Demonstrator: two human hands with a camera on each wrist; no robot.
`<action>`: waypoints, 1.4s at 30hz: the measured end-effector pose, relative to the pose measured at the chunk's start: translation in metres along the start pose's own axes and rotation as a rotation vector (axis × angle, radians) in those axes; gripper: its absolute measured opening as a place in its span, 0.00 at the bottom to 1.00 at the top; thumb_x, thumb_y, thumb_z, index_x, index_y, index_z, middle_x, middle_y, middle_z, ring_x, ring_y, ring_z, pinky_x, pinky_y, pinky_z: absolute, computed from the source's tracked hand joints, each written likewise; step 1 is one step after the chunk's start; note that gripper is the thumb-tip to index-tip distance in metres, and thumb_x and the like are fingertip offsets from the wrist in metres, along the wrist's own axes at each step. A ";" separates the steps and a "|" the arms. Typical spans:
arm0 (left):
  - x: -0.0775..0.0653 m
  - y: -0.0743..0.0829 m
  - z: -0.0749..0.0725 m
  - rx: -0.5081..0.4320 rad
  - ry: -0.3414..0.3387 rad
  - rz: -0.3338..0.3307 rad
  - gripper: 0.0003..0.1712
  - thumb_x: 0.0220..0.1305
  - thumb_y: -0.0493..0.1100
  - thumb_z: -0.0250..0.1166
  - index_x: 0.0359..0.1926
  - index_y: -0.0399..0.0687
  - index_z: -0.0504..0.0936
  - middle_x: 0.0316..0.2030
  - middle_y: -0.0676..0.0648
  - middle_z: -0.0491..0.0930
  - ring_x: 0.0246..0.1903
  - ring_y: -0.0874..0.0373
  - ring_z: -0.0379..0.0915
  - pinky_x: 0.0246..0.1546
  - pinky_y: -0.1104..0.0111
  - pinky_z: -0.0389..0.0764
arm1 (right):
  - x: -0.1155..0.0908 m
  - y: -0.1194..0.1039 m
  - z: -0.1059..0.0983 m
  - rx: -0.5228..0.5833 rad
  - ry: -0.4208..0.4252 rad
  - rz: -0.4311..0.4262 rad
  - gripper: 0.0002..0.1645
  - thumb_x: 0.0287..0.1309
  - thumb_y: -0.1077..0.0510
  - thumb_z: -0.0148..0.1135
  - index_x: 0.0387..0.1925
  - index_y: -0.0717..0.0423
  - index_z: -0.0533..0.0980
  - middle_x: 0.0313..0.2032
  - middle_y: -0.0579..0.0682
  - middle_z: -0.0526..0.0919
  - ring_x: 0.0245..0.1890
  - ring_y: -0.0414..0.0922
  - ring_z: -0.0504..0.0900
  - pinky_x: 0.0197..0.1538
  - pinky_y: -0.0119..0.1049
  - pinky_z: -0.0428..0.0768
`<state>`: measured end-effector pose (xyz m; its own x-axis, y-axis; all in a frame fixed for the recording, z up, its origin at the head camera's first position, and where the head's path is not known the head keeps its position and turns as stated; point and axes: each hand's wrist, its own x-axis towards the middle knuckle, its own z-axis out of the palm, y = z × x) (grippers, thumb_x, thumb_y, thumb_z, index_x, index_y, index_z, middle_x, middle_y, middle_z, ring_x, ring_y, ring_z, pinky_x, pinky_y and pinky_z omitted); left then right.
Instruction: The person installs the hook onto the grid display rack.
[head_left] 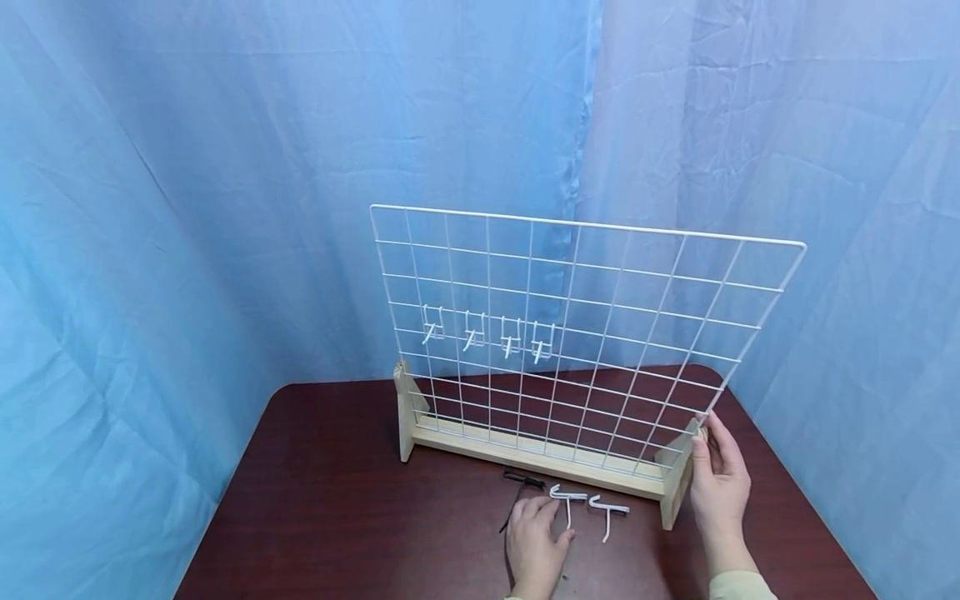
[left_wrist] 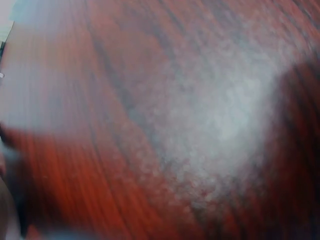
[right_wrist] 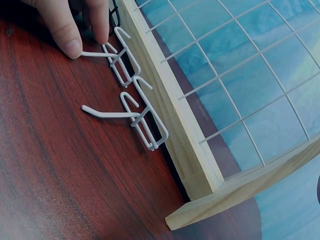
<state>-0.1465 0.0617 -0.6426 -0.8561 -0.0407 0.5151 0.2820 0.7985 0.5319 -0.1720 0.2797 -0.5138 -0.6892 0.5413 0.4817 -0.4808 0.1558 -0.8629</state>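
Left hand (head_left: 534,542), lower centre of the head view: palm down on the table (head_left: 337,517), fingers relaxed, thumb and forefinger touching the shaft of the nearer white hook (head_left: 567,500), not curled round it. Confirmed in the right wrist view, upper left: fingertips (right_wrist: 67,42) pressing the hook's straight end (right_wrist: 107,54) flat to the wood. Black hook (head_left: 521,479) lying just beyond the knuckles, close to the wooden base (head_left: 525,454).

Second white hook (head_left: 607,510) lying free on the table just right of the first, apart from both hands; seen in the right wrist view at centre left (right_wrist: 132,116), beside the base rail (right_wrist: 170,115).

Wire grid (head_left: 577,333) standing upright in the base, centre of the head view. Four white hooks (head_left: 487,333) hanging in a row on its left half, mid-height.

Right hand (head_left: 718,483), lower right of the head view: fingers held fairly straight against the right end post (head_left: 678,487) of the base, thumb near the grid's lower corner; clamping not shown.

Left wrist view: blurred tabletop only, nothing to report.

Blue curtain (head_left: 225,167) behind the table throughout.
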 end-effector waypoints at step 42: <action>0.003 -0.012 -0.002 -0.117 0.095 0.039 0.14 0.38 0.29 0.75 0.26 0.53 0.89 0.38 0.57 0.87 0.46 0.59 0.80 0.47 0.67 0.78 | 0.000 -0.002 0.000 0.016 -0.002 0.020 0.26 0.64 0.77 0.52 0.63 0.68 0.71 0.53 0.37 0.81 0.55 0.31 0.77 0.56 0.20 0.72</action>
<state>-0.1513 0.0513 -0.6464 -0.8001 -0.0721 0.5956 0.3677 0.7254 0.5818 -0.1716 0.2797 -0.5121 -0.6996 0.5427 0.4648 -0.4758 0.1315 -0.8697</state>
